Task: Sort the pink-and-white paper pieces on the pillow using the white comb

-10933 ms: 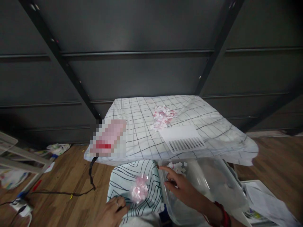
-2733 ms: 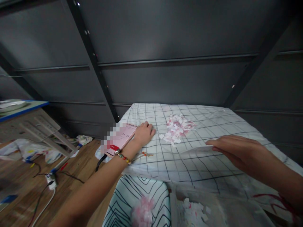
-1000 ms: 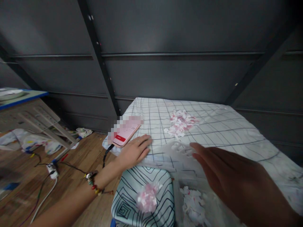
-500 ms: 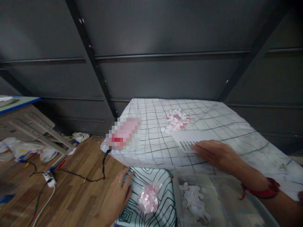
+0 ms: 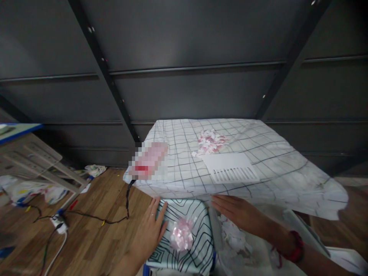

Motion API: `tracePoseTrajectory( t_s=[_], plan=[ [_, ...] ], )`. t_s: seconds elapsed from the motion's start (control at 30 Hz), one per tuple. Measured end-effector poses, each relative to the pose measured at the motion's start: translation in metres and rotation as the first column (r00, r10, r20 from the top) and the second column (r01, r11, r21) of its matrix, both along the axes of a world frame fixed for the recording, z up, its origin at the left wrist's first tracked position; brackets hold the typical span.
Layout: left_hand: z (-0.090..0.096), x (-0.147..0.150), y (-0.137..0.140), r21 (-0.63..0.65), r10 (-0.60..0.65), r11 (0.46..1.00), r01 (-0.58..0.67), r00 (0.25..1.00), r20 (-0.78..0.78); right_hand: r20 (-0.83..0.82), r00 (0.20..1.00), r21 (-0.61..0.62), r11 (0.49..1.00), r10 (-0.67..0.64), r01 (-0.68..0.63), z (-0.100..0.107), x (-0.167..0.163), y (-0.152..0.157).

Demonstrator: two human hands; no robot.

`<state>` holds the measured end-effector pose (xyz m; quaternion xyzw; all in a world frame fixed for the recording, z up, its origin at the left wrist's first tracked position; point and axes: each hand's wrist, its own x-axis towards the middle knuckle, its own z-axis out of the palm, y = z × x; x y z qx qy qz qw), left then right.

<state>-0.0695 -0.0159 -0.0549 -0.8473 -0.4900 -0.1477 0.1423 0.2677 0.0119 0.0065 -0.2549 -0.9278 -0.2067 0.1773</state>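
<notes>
My left hand [image 5: 151, 228] rests with fingers apart on the left edge of a stool top [image 5: 198, 245] covered in pale cloth with dark zigzag lines. A shiny pink ribbon bow [image 5: 181, 234] lies on that top, to the right of the hand. Nothing is in my right hand [image 5: 234, 211]. Its fingers are stretched out, above a clear plastic bin [image 5: 258, 255] and near the stool's right corner. Beyond it, a white slotted card [image 5: 227, 165] lies flat on the checked cloth [image 5: 178, 168]. A heap of pink and white scraps [image 5: 212, 142] touches or nearly touches its far edge.
White scraps [image 5: 232, 234] fill part of the bin. On the cloth's left, a pinkish object [image 5: 149, 159] is blurred out; a black cable [image 5: 127, 203] runs from it to a power strip [image 5: 59, 224] on the wooden floor. A dark panelled wall [image 5: 189, 96] stands behind.
My right hand has let go of the white slotted card and drawn back towards me and left, over the bin. My left hand stays at the stool's edge. The view has shifted slightly.
</notes>
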Motion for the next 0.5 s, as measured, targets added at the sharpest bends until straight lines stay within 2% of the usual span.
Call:
tracePoseTrajectory(
  t_s=[0.07,0.17,0.33,0.5],
  plan=[
    [0.002,0.000,-0.002,0.002,-0.017,1.000,0.017,1.000,-0.017,0.024,1.000,-0.019,1.000,0.004,-0.003,-0.014,-0.003,0.002],
    [0.007,0.001,-0.004,-0.018,-0.087,0.996,0.087,0.995,-0.053,0.025,0.999,-0.036,0.999,0.039,-0.038,-0.022,-0.006,0.005],
    [0.015,0.005,-0.002,-0.078,-0.147,0.987,0.142,0.987,-0.068,-0.019,0.999,-0.053,0.998,0.043,-0.044,-0.026,-0.012,0.002],
    [0.017,0.010,0.001,-0.113,-0.150,0.983,0.143,0.987,-0.061,-0.078,0.995,0.017,0.998,0.068,-0.067,-0.021,-0.017,0.001]
  ],
)
